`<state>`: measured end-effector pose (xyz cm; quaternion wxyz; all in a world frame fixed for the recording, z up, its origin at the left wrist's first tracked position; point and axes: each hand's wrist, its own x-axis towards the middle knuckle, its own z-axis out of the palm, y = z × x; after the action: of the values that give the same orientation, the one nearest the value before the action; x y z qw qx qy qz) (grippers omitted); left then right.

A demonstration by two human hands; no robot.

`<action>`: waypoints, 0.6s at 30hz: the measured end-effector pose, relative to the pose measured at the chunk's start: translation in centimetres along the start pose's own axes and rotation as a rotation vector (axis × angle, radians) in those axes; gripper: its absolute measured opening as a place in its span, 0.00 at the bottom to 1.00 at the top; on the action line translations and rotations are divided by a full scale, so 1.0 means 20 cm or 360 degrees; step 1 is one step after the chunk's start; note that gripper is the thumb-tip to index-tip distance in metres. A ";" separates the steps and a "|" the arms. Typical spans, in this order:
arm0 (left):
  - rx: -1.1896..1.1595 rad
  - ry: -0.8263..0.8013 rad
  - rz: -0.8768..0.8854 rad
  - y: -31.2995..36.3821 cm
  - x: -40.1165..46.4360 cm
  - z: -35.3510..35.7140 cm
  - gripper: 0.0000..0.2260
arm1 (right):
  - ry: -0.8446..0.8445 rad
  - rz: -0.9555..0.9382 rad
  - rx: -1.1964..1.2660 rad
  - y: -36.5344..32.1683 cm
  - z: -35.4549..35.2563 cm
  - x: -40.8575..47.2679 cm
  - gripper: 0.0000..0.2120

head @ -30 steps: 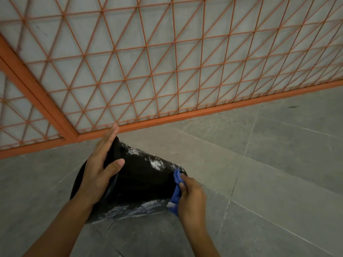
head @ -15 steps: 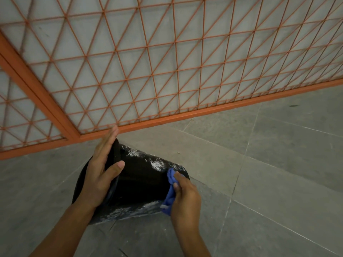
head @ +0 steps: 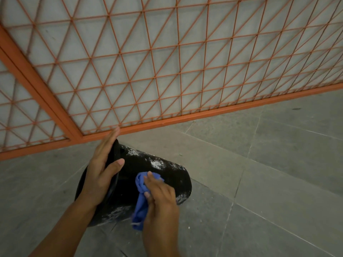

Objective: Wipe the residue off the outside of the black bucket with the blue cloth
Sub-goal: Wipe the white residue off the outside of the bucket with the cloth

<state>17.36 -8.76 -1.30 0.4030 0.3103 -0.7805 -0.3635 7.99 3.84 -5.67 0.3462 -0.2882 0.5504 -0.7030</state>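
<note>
Left hand (head: 101,169) flat on black bucket (head: 167,175) rim, right hand (head: 159,199) gripping blue cloth (head: 141,199) — pressed to bucket side

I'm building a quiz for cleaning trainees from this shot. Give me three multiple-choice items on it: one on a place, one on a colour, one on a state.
1. Where does the left hand rest?
A. on the bucket's open rim
B. flat on the floor
C. on the fence

2. What colour is the cloth?
A. red
B. blue
C. white

3. How does the bucket sit?
A. upright
B. upside down
C. on its side

Answers:
1 A: the left hand lies with straight fingers over the rim of the round black plastic bucket.
2 B: the crumpled blue cloth is held in the right hand.
3 C: the bucket's wall, with white residue patches, lies along the grey tiled floor near the orange mesh fence.
</note>
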 end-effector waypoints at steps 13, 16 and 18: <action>-0.0015 -0.0011 -0.0041 0.01 0.02 0.01 0.30 | 0.0526 0.0510 -0.0062 0.08 -0.21 0.19 0.11; 0.0007 -0.0061 0.0013 0.04 0.03 0.05 0.30 | 0.0647 0.0557 0.0163 0.12 -0.31 0.24 0.13; 0.0041 -0.0073 0.0022 0.04 0.05 0.06 0.30 | 0.0635 0.0604 -0.0042 0.12 -0.30 0.23 0.12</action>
<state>15.67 -8.66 -0.76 0.3835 0.3016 -0.7963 -0.3576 1.04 3.22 -9.27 0.3528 -0.0402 0.6609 -0.6612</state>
